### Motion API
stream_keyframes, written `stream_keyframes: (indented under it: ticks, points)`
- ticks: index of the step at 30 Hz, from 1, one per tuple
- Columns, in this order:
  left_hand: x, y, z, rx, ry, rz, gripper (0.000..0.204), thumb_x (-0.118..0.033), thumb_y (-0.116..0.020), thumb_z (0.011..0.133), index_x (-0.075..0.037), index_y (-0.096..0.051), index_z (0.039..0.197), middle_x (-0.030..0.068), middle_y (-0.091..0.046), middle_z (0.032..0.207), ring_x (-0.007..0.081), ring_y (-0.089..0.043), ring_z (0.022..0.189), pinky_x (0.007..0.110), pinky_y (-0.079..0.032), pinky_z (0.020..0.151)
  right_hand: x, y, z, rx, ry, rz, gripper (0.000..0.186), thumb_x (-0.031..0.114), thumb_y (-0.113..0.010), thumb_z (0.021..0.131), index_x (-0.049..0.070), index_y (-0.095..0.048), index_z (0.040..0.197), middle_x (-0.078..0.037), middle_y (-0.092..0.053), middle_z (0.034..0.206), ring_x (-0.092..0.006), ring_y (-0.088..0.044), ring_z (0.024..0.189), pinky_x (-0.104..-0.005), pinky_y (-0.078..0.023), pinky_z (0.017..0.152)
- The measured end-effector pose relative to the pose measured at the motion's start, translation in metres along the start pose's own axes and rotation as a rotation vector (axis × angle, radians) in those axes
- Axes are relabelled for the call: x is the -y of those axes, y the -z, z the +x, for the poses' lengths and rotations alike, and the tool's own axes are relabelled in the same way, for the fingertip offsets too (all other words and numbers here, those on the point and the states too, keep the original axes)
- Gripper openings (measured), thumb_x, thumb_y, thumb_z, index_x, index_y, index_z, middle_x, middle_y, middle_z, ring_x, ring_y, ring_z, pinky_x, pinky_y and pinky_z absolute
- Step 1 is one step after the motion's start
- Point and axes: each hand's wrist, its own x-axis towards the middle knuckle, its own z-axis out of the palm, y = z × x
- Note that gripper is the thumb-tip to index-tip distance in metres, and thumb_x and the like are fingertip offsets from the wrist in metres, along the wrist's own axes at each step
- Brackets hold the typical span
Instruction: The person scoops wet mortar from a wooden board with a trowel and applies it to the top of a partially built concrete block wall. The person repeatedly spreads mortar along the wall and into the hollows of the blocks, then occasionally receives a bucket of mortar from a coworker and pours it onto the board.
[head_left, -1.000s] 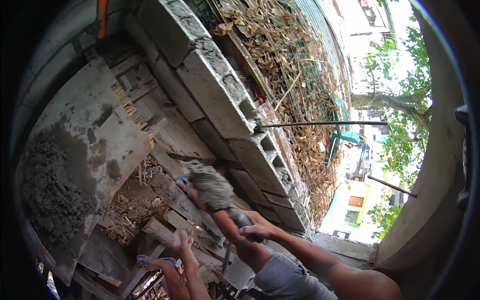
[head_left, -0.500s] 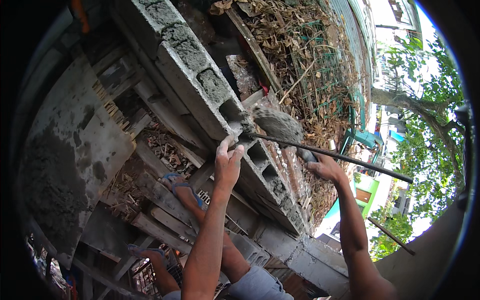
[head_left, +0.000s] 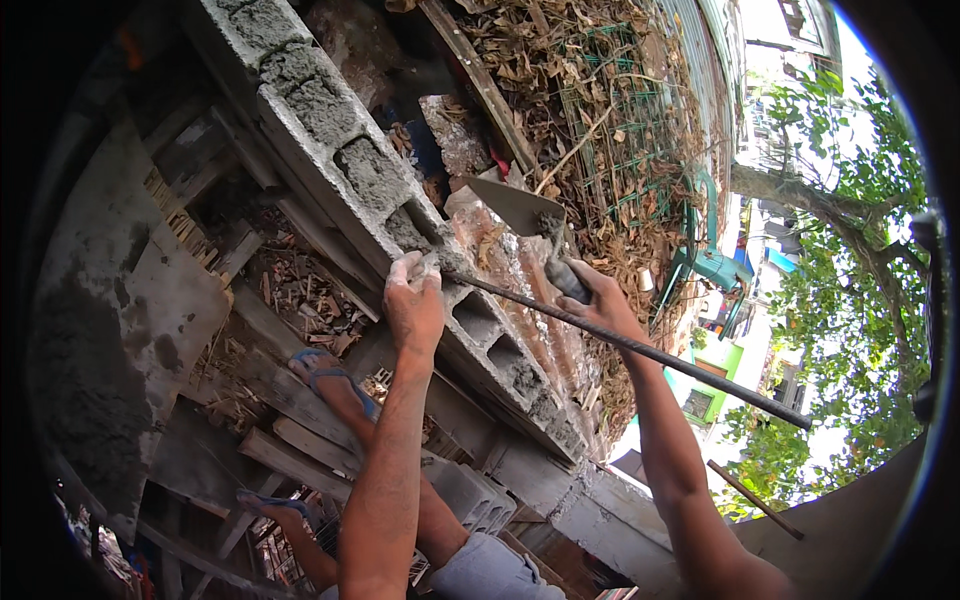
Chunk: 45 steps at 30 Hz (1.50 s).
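My right hand is closed round the handle of a trowel. Its flat blade points up and left beyond the wall, with grey mortar smeared near the neck. My left hand is at the near edge of a hollow concrete block wall, fingers bunched against the block's top; whether they pinch anything is hidden. Just right of these fingers, a steel rebar comes out of the wall and slants right, passing in front of my right wrist. Mortar fills several block cavities farther up; others nearer the rebar are hollow.
At left lies a board bearing a heap of wet mortar. Wooden planks and debris surround my sandalled feet. Dry leaves and green wire mesh cover the far side. A shorter rod juts out at lower right.
The trowel's blade has turned, and its mortar-speckled side no longer shows. My left fingers have drawn closer together on the block edge. The whole view has shifted slightly.
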Motion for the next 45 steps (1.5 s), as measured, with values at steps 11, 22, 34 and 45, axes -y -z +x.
stream_keyframes:
  ticks: [11, 22, 34, 45]
  points:
    - [0.011, 0.015, -0.009, 0.23, -0.202, 0.505, 0.052, 0.005, -0.058, 0.084, -0.002, -0.051, 0.135, 0.0169, -0.055, 0.126, 0.0316, -0.056, 0.117, 0.039, -0.044, 0.1, -0.068, -0.106, -0.089, -0.102, 0.013, -0.218, 0.058, 0.016, -0.07, 0.076, 0.007, -0.056, 0.132, -0.025, -0.065, 0.113, -0.0428, -0.063, 0.102, -0.0419, -0.051, 0.09]
    - [-0.002, 0.0, 0.012, 0.335, -0.629, 1.133, 0.05, 0.004, -0.063, 0.075, -0.004, -0.06, 0.124, 0.0137, -0.052, 0.115, 0.036, -0.055, 0.106, 0.046, -0.049, 0.084, 0.034, -0.122, -0.112, -0.046, -0.315, 0.234, 0.062, 0.028, -0.075, 0.079, -0.006, -0.055, 0.126, -0.027, -0.068, 0.095, -0.0341, -0.067, 0.092, -0.0375, -0.05, 0.087]
    - [-0.01, 0.026, 0.011, 0.249, -0.598, 0.849, 0.045, 0.006, -0.059, 0.075, -0.005, -0.064, 0.118, 0.0122, -0.056, 0.12, 0.0343, -0.054, 0.111, 0.044, -0.047, 0.092, 0.073, -0.108, -0.107, -0.123, -0.161, -0.127, 0.037, 0.018, -0.071, 0.083, -0.007, -0.061, 0.107, -0.01, -0.068, 0.088, -0.0211, -0.064, 0.071, -0.0309, -0.052, 0.069]
    - [0.076, 0.232, -0.152, -0.173, 0.027, 0.097, 0.048, -0.009, -0.066, 0.086, -0.003, -0.054, 0.132, 0.0127, -0.066, 0.112, 0.0215, -0.062, 0.101, 0.036, -0.046, 0.096, 0.112, -0.146, -0.152, 0.01, -0.756, 1.623, 0.026, 0.013, -0.06, 0.089, 0.008, -0.054, 0.114, -0.004, -0.052, 0.083, -0.0158, -0.05, 0.061, -0.0308, -0.046, 0.05]
